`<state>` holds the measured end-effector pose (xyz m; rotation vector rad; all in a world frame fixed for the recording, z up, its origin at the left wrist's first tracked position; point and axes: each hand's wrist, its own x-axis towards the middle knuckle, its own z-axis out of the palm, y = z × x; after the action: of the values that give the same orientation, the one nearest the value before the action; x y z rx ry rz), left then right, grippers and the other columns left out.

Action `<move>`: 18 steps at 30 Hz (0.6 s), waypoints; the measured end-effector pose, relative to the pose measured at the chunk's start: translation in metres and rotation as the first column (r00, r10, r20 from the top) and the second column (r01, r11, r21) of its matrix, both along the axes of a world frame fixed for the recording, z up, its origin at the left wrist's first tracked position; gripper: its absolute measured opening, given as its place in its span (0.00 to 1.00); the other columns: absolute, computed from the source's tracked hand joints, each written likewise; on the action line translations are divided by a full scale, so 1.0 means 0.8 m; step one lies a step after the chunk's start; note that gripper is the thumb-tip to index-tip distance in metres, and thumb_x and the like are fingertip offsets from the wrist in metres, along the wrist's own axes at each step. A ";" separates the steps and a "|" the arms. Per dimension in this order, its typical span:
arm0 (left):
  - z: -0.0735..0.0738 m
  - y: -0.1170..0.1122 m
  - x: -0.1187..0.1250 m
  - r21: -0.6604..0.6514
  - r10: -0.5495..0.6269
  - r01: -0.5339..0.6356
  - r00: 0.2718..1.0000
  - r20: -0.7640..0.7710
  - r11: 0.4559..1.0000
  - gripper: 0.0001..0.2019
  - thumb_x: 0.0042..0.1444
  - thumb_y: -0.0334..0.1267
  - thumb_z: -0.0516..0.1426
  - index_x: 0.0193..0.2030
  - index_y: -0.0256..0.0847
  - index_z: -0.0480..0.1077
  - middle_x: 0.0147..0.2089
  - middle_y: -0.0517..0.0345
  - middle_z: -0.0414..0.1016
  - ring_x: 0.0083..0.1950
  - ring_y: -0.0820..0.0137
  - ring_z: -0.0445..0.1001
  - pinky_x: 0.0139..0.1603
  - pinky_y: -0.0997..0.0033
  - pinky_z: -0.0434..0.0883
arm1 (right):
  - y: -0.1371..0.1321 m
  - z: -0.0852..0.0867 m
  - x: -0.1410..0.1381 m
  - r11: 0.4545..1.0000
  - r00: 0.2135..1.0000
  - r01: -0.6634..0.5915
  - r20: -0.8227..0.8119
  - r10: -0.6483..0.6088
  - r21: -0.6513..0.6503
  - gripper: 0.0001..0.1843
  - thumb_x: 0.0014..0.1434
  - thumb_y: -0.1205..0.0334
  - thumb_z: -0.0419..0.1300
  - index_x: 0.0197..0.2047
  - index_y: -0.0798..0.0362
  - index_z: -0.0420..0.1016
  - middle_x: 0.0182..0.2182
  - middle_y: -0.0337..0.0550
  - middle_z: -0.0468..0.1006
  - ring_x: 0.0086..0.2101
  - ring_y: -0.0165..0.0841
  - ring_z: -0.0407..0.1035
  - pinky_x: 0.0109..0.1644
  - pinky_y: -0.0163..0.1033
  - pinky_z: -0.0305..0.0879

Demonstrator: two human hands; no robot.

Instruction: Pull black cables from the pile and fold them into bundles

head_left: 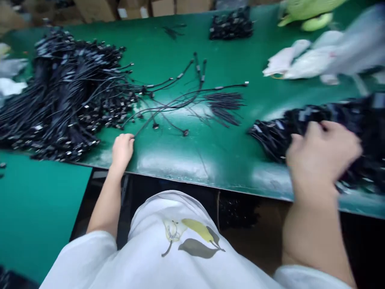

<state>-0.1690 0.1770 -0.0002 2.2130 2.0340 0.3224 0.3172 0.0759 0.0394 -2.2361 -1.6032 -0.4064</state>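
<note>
My left hand [122, 150] rests at the near edge of the green-topped workbench [192, 160], its curled fingers meeting the end of a thin black cable [156, 120]. That cable belongs to a loose spread of black connector cables [186, 100] running from a large tangled pile [66, 96] on the left. My right hand [321, 154], blurred by motion, clutches a thick heap of black cables [276, 128] at the right.
White plastic bags [300, 60] and a green soft object [309, 12] lie at the far right. A small black bundle [231, 24] sits at the back, with cardboard boxes [144, 8] beyond. A lower green surface [39, 212] lies at the left.
</note>
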 end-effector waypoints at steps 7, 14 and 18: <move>0.013 0.001 0.003 -0.074 -0.065 0.080 0.980 0.187 0.994 0.11 0.63 0.34 0.50 0.47 0.39 0.72 0.46 0.49 0.73 0.49 0.62 0.71 0.53 0.61 0.67 | 0.068 -0.002 -0.155 0.808 0.777 -0.574 -0.400 0.486 -0.133 0.19 0.65 0.55 0.49 0.53 0.51 0.74 0.49 0.52 0.77 0.50 0.48 0.71 0.53 0.54 0.68; 0.022 -0.014 0.079 -0.038 -0.163 0.187 0.925 0.344 0.982 0.20 0.67 0.39 0.49 0.64 0.41 0.61 0.51 0.51 0.76 0.53 0.65 0.72 0.56 0.65 0.67 | 0.221 -0.013 -0.304 0.654 0.648 -0.717 -0.574 0.500 -0.241 0.16 0.65 0.62 0.50 0.49 0.57 0.74 0.38 0.49 0.80 0.40 0.38 0.74 0.48 0.42 0.67; -0.008 -0.003 0.127 -0.126 0.011 0.156 0.584 0.812 0.980 0.28 0.65 0.41 0.51 0.69 0.37 0.51 0.57 0.44 0.73 0.53 0.65 0.75 0.54 0.66 0.69 | 0.215 0.000 -0.338 0.553 0.569 -0.794 -0.631 0.527 -0.254 0.10 0.64 0.65 0.52 0.40 0.56 0.74 0.34 0.43 0.79 0.34 0.30 0.73 0.43 0.36 0.67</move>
<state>-0.0676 0.1744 -0.0068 1.5488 1.3671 0.9037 0.0466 0.2478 0.0396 -1.5327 -2.2590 0.8606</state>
